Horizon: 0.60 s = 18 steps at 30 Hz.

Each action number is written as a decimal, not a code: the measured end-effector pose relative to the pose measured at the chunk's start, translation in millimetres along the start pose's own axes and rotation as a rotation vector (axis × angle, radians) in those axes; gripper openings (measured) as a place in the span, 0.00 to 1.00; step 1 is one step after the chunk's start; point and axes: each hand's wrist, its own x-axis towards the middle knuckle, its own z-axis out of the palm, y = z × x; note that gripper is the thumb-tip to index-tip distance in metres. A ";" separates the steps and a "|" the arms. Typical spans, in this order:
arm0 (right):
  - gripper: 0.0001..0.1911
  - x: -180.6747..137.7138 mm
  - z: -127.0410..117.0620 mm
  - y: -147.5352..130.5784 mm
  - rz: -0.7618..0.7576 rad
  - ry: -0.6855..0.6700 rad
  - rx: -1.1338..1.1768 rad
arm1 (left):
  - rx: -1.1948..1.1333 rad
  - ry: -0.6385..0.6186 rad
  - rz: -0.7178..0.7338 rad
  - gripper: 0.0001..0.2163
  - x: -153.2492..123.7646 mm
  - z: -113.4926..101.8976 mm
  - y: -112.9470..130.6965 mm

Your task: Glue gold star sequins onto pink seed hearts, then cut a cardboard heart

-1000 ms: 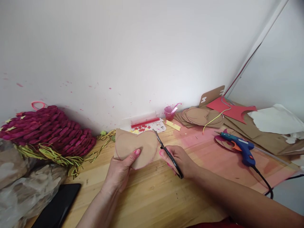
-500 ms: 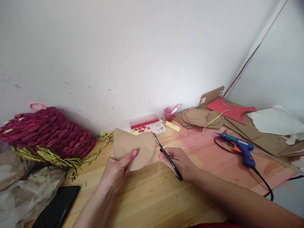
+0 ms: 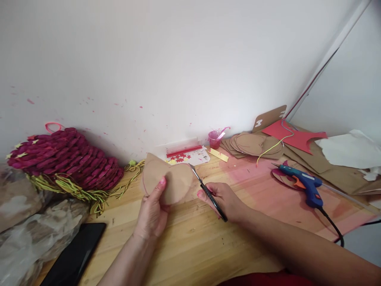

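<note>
A piece of brown cardboard [image 3: 178,180] with a heart outline drawn on it is pinched in my left hand [image 3: 154,210], thumb on top and fingers beneath. Its right side is rounded along the line, while a pointed corner stands out at the upper left. My right hand [image 3: 223,200] grips black-handled scissors [image 3: 205,188]. Their blades point up and left, with the tips at the cardboard's upper right edge. Whether the blades are around the edge or just beside it, I cannot tell.
Magenta woven pieces [image 3: 68,159] with yellow-green yarn lie left, above plastic bags [image 3: 44,238] and a black phone [image 3: 74,254]. Cardboard hearts [image 3: 250,143] are stacked behind, near a pink cup [image 3: 214,140]. A blue glue gun [image 3: 309,188] with its cord lies right, before red paper [image 3: 294,135].
The cardboard has turned slightly in my left hand, and its lower right edge now looks more trimmed. The scissors stay near its upper right edge. The whole view has shifted a little.
</note>
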 end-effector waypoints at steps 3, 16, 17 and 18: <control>0.25 0.0 1.0 1.6 0.011 -0.009 0.011 | 0.044 -0.042 0.024 0.26 -4.0 2.8 -2.0; 0.27 -2.5 -3.0 -4.6 -0.044 -0.038 0.024 | 0.092 -0.123 0.092 0.33 -6.2 5.5 4.2; 0.27 -2.8 -3.0 -5.1 -0.053 -0.039 0.021 | 0.090 -0.114 0.093 0.33 -6.1 6.4 4.9; 0.28 -3.0 -3.0 -5.4 -0.058 -0.040 0.017 | 0.092 -0.104 0.089 0.33 -6.1 7.3 5.7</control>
